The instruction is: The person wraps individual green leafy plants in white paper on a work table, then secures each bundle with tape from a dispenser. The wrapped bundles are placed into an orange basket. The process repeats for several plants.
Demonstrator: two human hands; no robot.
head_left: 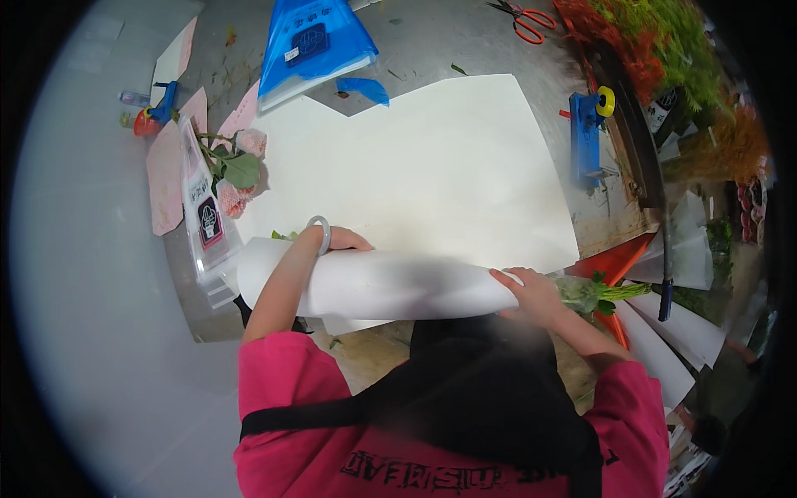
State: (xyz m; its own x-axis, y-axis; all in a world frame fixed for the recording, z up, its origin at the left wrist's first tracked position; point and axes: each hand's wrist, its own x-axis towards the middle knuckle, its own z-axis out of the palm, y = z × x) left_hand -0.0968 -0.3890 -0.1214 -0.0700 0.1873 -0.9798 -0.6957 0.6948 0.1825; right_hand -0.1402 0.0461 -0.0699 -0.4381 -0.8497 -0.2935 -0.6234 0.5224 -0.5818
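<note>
A white paper roll (386, 289) lies crosswise in front of me, wrapped around a bundle whose green stems (626, 291) stick out at its right end. Clear film covers part of those stems, and a few green leaves show behind the left end. My left hand (347, 238) reaches over the roll and holds its far edge, its fingertips partly hidden. At the right end, my right hand (529, 292) grips the paper with the thumb on top. Beyond the roll, large white paper sheets (411, 162) are spread flat on the table.
Pink roses (251, 143) lie at the left on clear printed sleeves (208, 218). Blue packaging (311, 46) rests at the far side. Red-handled scissors (528, 25) and a blue tape dispenser (584, 140) are to the right. Wrapped bundles (654, 348) stand beyond the right edge.
</note>
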